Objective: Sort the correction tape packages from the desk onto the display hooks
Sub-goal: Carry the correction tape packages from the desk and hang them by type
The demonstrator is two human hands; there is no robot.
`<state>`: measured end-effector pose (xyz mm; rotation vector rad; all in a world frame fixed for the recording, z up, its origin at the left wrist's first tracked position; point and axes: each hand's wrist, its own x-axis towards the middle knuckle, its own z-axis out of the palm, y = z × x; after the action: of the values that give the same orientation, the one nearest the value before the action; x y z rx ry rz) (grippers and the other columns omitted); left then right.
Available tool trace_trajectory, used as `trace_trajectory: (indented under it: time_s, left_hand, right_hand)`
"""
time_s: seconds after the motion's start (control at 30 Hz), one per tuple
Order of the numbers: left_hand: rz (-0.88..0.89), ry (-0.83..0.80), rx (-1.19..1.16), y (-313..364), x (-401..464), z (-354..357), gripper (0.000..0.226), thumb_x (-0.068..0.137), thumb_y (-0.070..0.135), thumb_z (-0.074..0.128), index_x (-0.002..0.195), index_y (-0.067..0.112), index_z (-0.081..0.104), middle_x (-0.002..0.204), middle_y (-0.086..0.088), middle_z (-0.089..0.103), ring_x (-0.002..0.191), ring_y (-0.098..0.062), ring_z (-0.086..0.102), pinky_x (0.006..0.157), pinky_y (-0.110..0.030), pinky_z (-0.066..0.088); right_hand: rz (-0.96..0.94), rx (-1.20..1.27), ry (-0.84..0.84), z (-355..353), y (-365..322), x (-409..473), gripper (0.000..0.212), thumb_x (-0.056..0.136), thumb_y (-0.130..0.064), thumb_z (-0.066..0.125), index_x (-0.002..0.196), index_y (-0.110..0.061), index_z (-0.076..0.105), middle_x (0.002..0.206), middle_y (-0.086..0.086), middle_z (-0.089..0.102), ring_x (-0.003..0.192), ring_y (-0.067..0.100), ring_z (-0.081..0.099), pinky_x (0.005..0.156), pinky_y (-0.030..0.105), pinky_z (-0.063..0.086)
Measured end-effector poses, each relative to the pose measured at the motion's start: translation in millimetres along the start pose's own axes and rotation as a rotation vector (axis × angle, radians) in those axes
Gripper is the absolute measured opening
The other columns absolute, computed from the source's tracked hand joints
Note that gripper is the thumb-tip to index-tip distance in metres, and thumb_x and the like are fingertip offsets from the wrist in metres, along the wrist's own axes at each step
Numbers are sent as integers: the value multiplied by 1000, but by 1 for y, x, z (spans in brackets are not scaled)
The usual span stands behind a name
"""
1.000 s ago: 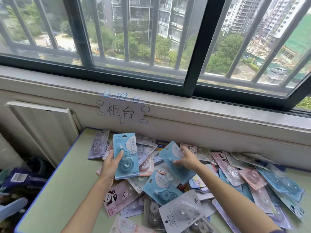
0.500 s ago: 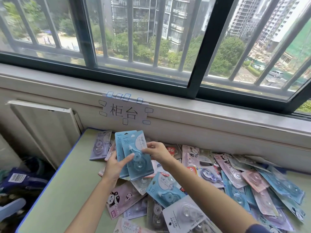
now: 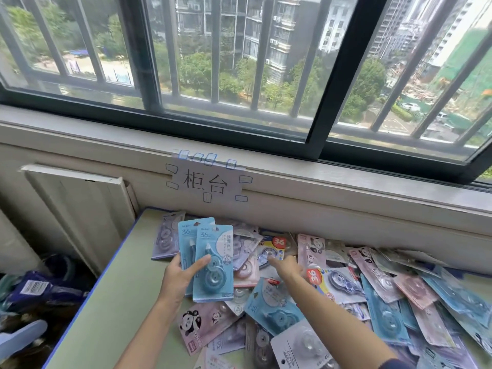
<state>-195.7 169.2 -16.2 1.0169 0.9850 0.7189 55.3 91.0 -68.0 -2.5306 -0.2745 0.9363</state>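
From the head camera I see my left hand point(image 3: 177, 275) holding two light-blue carded correction tape packages point(image 3: 213, 262) upright and fanned one over the other, thumb laid across the front card and the other fingers curled behind them, above the near-left part of the pale green worktop with a blue edge point(image 3: 106, 302). My right hand point(image 3: 286, 267) reaches forward over the heap of loose blue, pink and lilac correction tape packages point(image 3: 346, 296) that covers the right and middle of the worktop; its fingers point down into the pile beside a white card with a red "36" badge point(image 3: 273, 249), but whether they have taken hold of anything I cannot tell, since the hand is blurred and seen from behind. A lilac package point(image 3: 166, 235) lies flat at the far-left corner of the worktop, just behind the two held cards, and a pink package printed with pandas point(image 3: 198, 322) lies below the left hand. On the wall under the sill hangs a white paper sign with two black handwritten characters point(image 3: 206, 181), taped at its edges. Above it, a dark-framed barred window point(image 3: 332, 75) looks out on apartment blocks and trees. Left of the worktop a white panel point(image 3: 80, 209) leans against the wall, with dark blue bags point(image 3: 40, 286) on the floor.
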Motion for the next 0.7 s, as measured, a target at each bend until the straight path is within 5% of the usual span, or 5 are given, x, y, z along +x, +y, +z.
trace_trajectory:
  time_s: [0.17,0.33,0.47,0.57,0.7]
  left_hand:
    - [-4,-95,34,-3,-2,18,36,77,13,78,111,13,66,102,-4,76,92,-23,73,79,-36,58]
    - [-8,-174,68,-9,-5,52,34,76,14,79,107,14,66,98,-2,77,86,-17,74,70,-28,57]
    - [-5,-286,101,-13,-18,100,27,80,11,75,106,15,67,98,-4,77,88,-22,74,72,-32,59]
    - [-14,-381,130,-22,-37,146,28,79,10,76,105,13,67,98,-6,77,89,-25,73,79,-41,58]
    - [-31,-537,177,-43,-79,214,39,74,18,79,110,12,66,100,-7,76,91,-29,73,81,-44,57]
  right_hand:
    - [23,294,85,-12,-3,-14,53,83,-32,74,117,4,57,93,12,56,94,27,49,84,41,45]
    - [-56,703,65,-49,25,-30,40,84,-9,69,118,6,54,89,12,57,81,28,53,68,33,40]
    - [-99,924,60,-93,74,-50,16,83,-13,69,96,-4,67,91,11,70,91,29,64,79,37,48]
    - [-133,1049,125,-132,132,-74,33,67,-24,78,94,-9,67,98,13,71,98,31,64,91,49,50]
    - [-162,1249,226,-182,225,-109,33,81,-8,69,114,-7,61,107,15,69,102,31,63,68,35,54]
